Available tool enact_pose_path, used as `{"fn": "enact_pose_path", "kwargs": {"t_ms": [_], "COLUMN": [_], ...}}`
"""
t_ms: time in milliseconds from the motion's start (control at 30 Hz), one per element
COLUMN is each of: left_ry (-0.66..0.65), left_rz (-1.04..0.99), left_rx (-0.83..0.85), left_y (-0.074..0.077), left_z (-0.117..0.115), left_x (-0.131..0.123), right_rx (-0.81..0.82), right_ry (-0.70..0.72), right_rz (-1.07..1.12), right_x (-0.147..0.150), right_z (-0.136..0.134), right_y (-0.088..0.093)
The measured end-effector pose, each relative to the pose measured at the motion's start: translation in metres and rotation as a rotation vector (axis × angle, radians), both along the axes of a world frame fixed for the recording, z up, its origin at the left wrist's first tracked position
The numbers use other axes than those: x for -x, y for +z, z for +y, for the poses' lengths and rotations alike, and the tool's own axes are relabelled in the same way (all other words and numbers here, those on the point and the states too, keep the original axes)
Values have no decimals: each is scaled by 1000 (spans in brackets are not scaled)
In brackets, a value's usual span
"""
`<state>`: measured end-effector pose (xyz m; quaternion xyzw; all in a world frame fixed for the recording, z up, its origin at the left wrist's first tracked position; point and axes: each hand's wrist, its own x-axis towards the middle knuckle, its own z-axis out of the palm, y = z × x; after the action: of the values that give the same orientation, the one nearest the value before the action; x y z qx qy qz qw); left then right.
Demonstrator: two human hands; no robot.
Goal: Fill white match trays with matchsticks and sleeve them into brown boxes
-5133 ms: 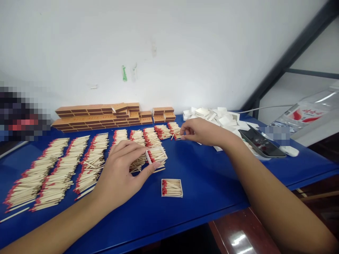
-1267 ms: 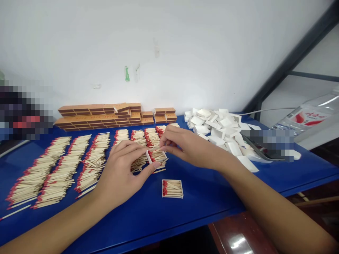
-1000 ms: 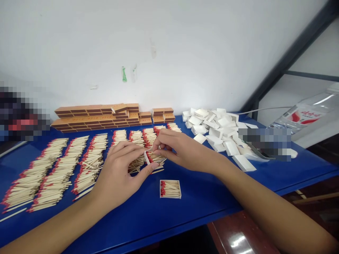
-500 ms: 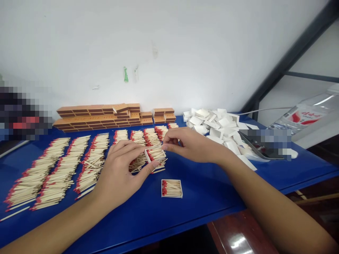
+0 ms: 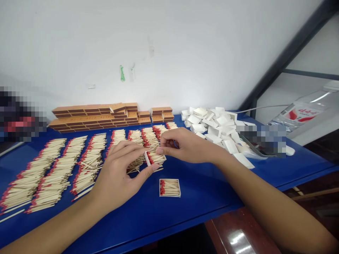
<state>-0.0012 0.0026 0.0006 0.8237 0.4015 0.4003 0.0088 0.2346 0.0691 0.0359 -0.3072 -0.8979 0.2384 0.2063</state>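
Observation:
My left hand [image 5: 119, 173] grips a small white matchbox tray [image 5: 155, 158] between thumb and fingers, holding it over a row of matches. The tray is full of red-tipped matches. My right hand [image 5: 185, 145] hovers at the tray's far edge with thumb and forefinger pinched on a few matches. A second filled tray [image 5: 170, 187] lies flat on the blue table [image 5: 206, 187], just in front of both hands.
Long rows of red-tipped matches [image 5: 58, 169] cover the table's left and middle. Stacked brown matchbox sleeves [image 5: 97, 116] line the wall. A heap of empty white trays [image 5: 217, 125] sits at the right, beside a blurred item and a plastic bag [image 5: 304, 113].
My right hand went from the far match row to the tray in my left hand and now pinches matches at its edge. The left hand has kept its hold on the tray.

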Motion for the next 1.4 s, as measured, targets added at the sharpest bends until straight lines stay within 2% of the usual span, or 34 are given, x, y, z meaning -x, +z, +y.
{"fn": "enact_pose_path", "kwargs": {"t_ms": [100,200,300,367,533,900,1133,1300,1400], "left_ry": [28,71,87,86,75,53,55,61,61], "left_rz": [-23,-31,-28,-28,-27,-24,-12,-16,-11], "left_rx": [-15,-39,-39,-43,-54,-31,-23,-29,-27], "left_y": [1,1,0,-1,-2,0,-2,-2,-1], "left_z": [0,0,1,1,2,-1,1,2,2], "left_x": [1,2,3,3,0,0,0,-1,-1], "right_rx": [16,-43,-135,-131,-40,78,149,164,154], "right_ry": [-30,-154,-323,-369,-345,-293,-351,-299,-243], "right_rz": [33,43,-137,-301,-415,-455,-516,-481,-389], "right_x": [-2,-9,-25,-37,-55,-68,-59,-56,-51], "right_z": [0,6,20,32,51,58,49,42,35], "right_y": [3,7,6,2,-7,-6,-4,-2,4]}}
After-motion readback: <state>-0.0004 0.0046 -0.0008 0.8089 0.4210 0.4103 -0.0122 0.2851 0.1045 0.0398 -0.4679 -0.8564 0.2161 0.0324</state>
